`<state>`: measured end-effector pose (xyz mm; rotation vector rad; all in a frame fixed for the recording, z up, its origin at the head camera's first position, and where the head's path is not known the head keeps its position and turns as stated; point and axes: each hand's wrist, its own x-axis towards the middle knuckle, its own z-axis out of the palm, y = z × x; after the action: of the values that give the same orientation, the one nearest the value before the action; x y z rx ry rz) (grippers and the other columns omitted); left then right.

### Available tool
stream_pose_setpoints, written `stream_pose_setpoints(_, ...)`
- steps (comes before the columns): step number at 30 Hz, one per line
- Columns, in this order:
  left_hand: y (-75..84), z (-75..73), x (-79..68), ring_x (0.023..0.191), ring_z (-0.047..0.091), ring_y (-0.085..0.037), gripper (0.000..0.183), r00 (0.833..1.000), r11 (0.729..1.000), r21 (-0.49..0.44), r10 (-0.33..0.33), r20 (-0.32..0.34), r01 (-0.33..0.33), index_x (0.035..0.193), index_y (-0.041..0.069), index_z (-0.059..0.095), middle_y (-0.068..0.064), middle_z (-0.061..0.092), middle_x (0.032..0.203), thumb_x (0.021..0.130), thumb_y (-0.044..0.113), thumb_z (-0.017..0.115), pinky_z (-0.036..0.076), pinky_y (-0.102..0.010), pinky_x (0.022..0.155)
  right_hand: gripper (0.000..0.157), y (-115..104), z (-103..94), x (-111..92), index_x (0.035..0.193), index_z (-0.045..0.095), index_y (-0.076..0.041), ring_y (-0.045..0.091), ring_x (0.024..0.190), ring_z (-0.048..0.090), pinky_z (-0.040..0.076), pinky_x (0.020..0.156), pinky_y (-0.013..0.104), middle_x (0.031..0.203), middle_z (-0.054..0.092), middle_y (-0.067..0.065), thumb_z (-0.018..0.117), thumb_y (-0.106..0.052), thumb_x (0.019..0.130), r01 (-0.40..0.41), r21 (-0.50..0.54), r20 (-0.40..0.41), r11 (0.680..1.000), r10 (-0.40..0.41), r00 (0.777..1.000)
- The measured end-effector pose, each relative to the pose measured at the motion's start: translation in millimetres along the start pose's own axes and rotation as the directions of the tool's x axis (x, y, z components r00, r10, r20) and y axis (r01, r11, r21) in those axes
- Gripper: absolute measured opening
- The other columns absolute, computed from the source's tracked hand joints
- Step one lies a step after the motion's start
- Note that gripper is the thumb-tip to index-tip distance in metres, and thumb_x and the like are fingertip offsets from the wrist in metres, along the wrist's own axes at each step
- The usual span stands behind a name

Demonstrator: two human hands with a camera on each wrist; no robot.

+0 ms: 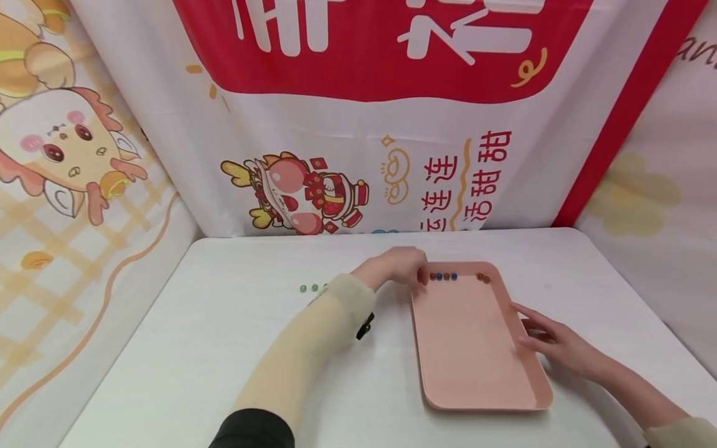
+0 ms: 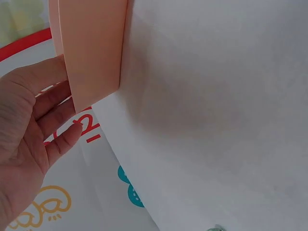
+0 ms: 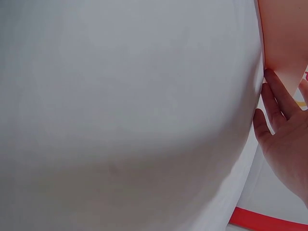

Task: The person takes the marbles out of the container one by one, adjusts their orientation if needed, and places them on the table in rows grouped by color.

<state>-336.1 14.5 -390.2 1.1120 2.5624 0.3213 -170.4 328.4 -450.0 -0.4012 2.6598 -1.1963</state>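
Note:
A pink rectangular tray [image 1: 470, 348] lies on the white table. My left hand [image 1: 400, 264] reaches over its far left corner, fingers bent down inside by a short row of brown and blue marbles [image 1: 446, 277]. In the left wrist view, the tray wall [image 2: 94, 48] hides the tips of my left thumb and fingers, so I cannot tell whether they pinch a marble. Two brown marbles [image 1: 483, 278] sit in the far right corner. Along the right side, my right hand [image 1: 560, 342] touches the tray wall with fairly straight fingers [image 3: 284, 96].
Several green marbles [image 1: 315, 287] lie on the table [image 1: 224, 348] left of the tray, partly hidden by my left sleeve [image 1: 313, 336]. A printed cloth [image 1: 336, 124] hangs behind the table's far edge, with more printed cloth at both sides.

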Motion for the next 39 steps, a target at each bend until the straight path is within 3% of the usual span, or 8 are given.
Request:
stream_pose_setpoints(6,-0.2,2.6,2.9,0.079,0.056,-0.013,0.01,1.0,1.0,-0.012,-0.015,0.024,0.015,0.086,0.02,0.066,0.005,0.063,0.084,0.086,0.016,0.075,0.047,-0.023,0.07,0.071,0,2.0,0,0.152,0.029,-0.005,0.042,0.118,0.052,0.049,0.083,0.023,0.137,0.049,0.027,0.065,-0.027,0.094,0.001,0.0,-0.005,1.0,-0.001,1.0)
stream_pose_setpoints(13,1.8,4.0,2.5,0.076,0.057,-0.012,0.008,0.999,1.0,-0.006,-0.004,0.048,0.004,0.085,0.018,0.069,0.005,0.064,0.083,0.085,0.014,0.076,0.047,-0.022,0.068,0.071,-2,0.6,1,0.152,0.027,-0.006,0.045,0.12,0.05,0.052,0.087,0.041,0.138,0.048,0.028,0.064,-0.027,0.095,-0.004,-0.001,0.005,1.0,0.004,1.0)
stream_pose_setpoints(15,2.5,4.3,2.5,0.075,0.057,-0.011,0.009,0.999,1.0,0.004,-0.004,0.053,0.004,0.085,0.018,0.07,0.006,0.064,0.082,0.084,0.012,0.076,0.047,-0.022,0.068,0.072,-2,0.4,2,0.152,0.028,-0.006,0.045,0.12,0.05,0.052,0.087,0.04,0.138,0.047,0.028,0.064,-0.028,0.094,0.0,-0.003,0.003,1.0,0.0,1.0)
stream_pose_setpoints(20,3.6,5.0,4.4,0.074,0.057,-0.011,0.01,0.998,0.999,0.032,-0.013,0.057,0.011,0.084,0.017,0.07,0.006,0.064,0.081,0.082,0.01,0.077,0.047,-0.022,0.067,0.072,-2,0.9,2,0.151,0.03,-0.006,0.043,0.119,0.051,0.047,0.083,0.02,0.137,0.049,0.027,0.066,-0.028,0.093,0.008,-0.011,-0.012,1.0,-0.008,1.0)
stream_pose_setpoints(24,3.2,5.8,5.2,0.074,0.057,-0.011,0.011,0.998,0.999,0.039,-0.009,0.056,0.006,0.083,0.017,0.07,0.006,0.064,0.081,0.082,0.009,0.077,0.046,-0.022,0.067,0.071,-3,1.3,2,0.151,0.03,-0.005,0.043,0.119,0.051,0.047,0.083,0.021,0.137,0.049,0.027,0.066,-0.027,0.093,0.008,-0.008,-0.014,1.0,-0.009,1.0)
stream_pose_setpoints(32,-6.0,0.5,-0.8,0.079,0.057,-0.014,0.006,0.999,0.987,-0.15,0.05,0.008,-0.048,0.091,0.012,0.074,0.003,0.063,0.087,0.085,0.013,0.076,0.048,-0.023,0.07,0.071,-4,0.8,2,0.152,0.028,-0.005,0.047,0.121,0.048,0.05,0.089,0.05,0.139,0.046,0.029,0.064,-0.027,0.095,-0.008,0.005,0.002,1.0,0.008,1.0)
stream_pose_setpoints(35,-10.7,-4.0,-4.5,0.081,0.057,-0.013,0.01,0.997,0.977,-0.199,0.072,-0.021,-0.075,0.096,0.01,0.075,0.005,0.065,0.089,0.086,0.012,0.075,0.048,-0.022,0.073,0.071,-3,0.8,1,0.152,0.028,-0.005,0.046,0.12,0.049,0.051,0.088,0.045,0.138,0.046,0.029,0.064,-0.026,0.095,-0.004,0.003,0.001,1.0,0.004,1.0)
stream_pose_setpoints(39,-15.1,-10.0,-11.9,0.08,0.06,-0.012,0.012,0.995,0.967,-0.236,0.095,-0.037,-0.101,0.099,0.008,0.076,0.006,0.067,0.086,0.088,0.012,0.073,0.049,-0.021,0.074,0.071,-3,1.1,-1,0.152,0.029,-0.005,0.044,0.119,0.051,0.051,0.084,0.029,0.138,0.048,0.028,0.065,-0.026,0.094,0.002,-0.004,-0.013,1.0,-0.002,1.0)
